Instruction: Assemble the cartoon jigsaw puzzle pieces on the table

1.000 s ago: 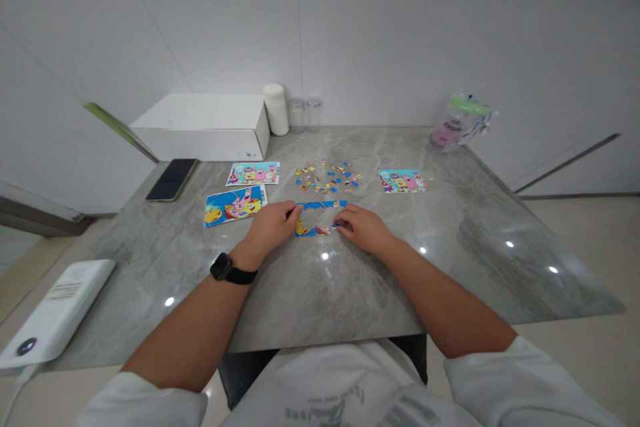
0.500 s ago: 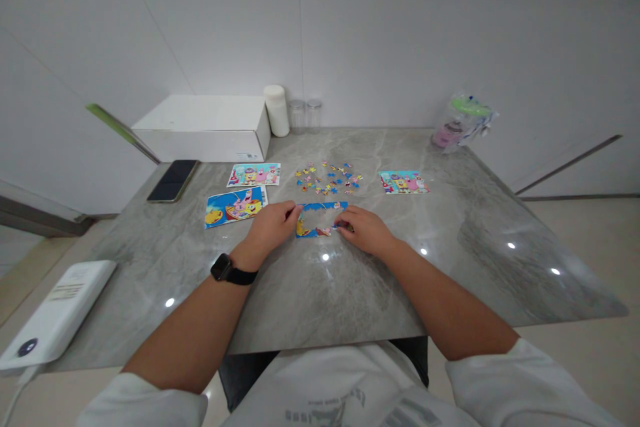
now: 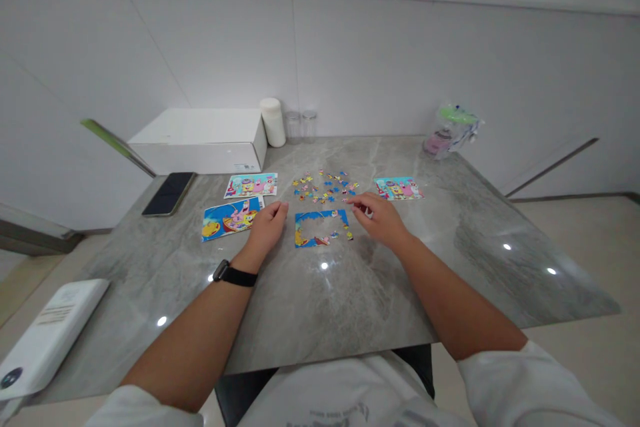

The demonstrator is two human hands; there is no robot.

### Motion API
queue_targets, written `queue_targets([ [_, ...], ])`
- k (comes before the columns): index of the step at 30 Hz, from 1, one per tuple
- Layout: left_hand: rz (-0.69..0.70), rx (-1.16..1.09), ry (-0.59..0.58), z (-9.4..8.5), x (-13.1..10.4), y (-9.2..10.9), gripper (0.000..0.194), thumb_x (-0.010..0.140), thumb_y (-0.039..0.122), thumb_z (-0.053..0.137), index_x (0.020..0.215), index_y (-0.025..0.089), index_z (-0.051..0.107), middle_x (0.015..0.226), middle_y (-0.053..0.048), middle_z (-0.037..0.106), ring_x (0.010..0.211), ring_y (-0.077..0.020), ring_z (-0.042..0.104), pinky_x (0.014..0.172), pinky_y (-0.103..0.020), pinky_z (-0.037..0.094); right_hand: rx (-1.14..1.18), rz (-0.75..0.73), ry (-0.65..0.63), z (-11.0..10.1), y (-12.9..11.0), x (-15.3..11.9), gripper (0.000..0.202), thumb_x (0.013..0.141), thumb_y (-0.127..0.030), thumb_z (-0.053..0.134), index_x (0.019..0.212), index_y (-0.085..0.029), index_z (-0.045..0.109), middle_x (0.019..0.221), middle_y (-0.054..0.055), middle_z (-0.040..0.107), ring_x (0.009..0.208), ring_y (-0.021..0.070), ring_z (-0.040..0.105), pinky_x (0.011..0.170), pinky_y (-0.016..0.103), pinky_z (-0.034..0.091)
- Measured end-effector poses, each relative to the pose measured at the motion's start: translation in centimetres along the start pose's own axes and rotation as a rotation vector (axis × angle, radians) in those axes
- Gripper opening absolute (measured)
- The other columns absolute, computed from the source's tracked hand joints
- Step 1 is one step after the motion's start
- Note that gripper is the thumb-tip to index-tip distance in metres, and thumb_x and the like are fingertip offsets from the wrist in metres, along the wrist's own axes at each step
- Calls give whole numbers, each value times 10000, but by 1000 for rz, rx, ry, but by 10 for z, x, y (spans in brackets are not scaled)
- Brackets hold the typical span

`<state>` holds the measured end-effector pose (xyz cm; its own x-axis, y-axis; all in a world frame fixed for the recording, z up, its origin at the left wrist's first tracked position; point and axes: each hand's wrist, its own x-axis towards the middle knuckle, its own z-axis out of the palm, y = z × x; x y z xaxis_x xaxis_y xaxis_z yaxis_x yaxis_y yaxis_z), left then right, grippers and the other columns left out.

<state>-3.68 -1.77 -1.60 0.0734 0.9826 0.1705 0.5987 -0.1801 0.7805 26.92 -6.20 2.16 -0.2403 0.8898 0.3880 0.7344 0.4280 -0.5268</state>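
A partly assembled jigsaw puzzle lies flat in front of me, its blue frame around a bare middle. Some loose pieces rest at its right side. My left hand lies on the table left of it, fingers curled in and nothing visible in them. Past the puzzle's upper right corner, my right hand reaches with bent fingers slightly apart, the fingertips beside the near edge of the scattered puzzle pieces. Whether they touch a piece is too small to tell. A blue picture card lies partly behind my left hand.
Similar picture cards lie at the left and right. Farther back are a white box, a white bottle, two clear glasses and a bagged cup. A phone and a white device lie left.
Both hands have come off the puzzle. My left hand moved left; my right hand moved up and right toward the loose pieces. The view has tilted slightly.
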Motion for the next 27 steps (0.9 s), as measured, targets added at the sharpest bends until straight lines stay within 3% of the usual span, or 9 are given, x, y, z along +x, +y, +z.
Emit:
queue_targets([
  [8,-88,-183,59,5,7,-11,439,1022,544,429,725,231,506,639,21,475,644,-172,489,608,-294,376,-69,6,91,-34,-1,56,233,955,-277,606,1092,-213,783,940,64,744,771,184,624,786,316,507],
  [16,-114,-256,19,10,4,-8,432,1033,545,409,765,227,523,668,18,483,633,-161,468,598,-286,375,-105,-22,142,-40,-1,124,235,951,-296,605,1049,-197,795,935,63,761,798,189,632,809,322,507],
  [27,-97,-247,0,11,2,-4,359,1059,465,390,892,218,591,692,10,497,658,-170,502,628,-292,392,-139,15,8,-34,41,125,226,946,-312,610,987,-216,810,915,53,785,781,199,657,778,335,496],
])
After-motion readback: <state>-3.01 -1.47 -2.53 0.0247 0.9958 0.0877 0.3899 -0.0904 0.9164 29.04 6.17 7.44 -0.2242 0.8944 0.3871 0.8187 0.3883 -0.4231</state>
